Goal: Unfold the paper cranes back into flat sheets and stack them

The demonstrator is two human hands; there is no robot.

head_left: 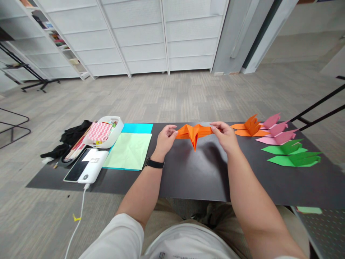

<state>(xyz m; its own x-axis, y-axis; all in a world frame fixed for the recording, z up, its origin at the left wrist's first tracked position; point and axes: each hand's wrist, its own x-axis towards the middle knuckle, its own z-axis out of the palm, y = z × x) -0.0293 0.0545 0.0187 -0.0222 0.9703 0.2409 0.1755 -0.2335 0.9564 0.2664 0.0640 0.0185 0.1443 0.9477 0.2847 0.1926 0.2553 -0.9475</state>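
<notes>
An orange origami crane [194, 133] is stretched between my two hands above the dark table [194, 180], its wings spread sideways and a point hanging down toward me. My left hand [166, 139] pinches the left wing tip between thumb and fingers. The right wing tip is gripped by my right hand [224, 134] in the same way. To the right lie finished-looking folded paper birds: orange ones [252, 126], pink ones [280, 133] and green ones [295, 158], set in a slanting row.
Left of my hands are pale green paper sheets [132, 149] over blue sheets [138, 128]. Further left sit a white basket [116, 131], a phone [78, 167], a white power bank [94, 167] with a cable, and black cloth [75, 132]. White cabinets [140, 36] stand across the floor.
</notes>
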